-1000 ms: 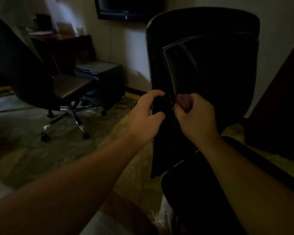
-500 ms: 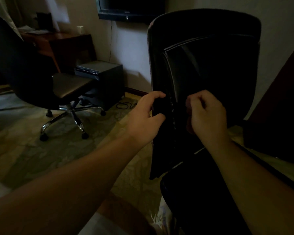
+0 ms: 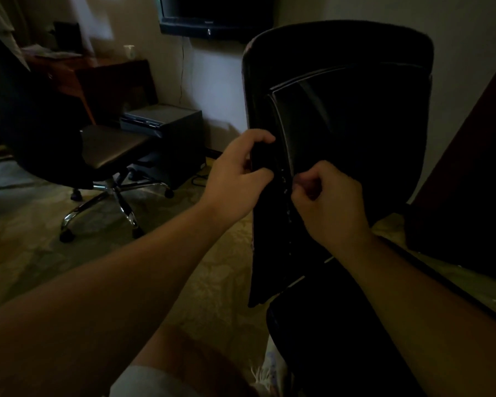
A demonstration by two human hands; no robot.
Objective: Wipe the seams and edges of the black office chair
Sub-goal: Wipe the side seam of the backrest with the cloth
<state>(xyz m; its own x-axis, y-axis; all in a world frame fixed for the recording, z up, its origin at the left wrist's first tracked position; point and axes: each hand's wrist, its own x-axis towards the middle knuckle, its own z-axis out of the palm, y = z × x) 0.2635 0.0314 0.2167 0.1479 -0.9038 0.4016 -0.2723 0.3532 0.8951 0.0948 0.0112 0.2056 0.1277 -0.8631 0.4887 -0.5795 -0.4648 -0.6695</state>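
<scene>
- Two hands meet at mid-frame on the black office chair point(image 3: 355, 116), whose back fills the upper right.
- Left hand point(image 3: 235, 181) grips the backrest's left edge, fingers curled round it.
- Seam point(image 3: 284, 179) runs vertically, just left of the right hand point(image 3: 330, 202): nearer, fingers curled; whether it holds a cloth, I cannot tell.

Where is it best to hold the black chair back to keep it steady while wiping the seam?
Grip the left side edge of the chair back, coming from its left, as the left hand does: the edge is thin enough for fingers to wrap round.
</scene>
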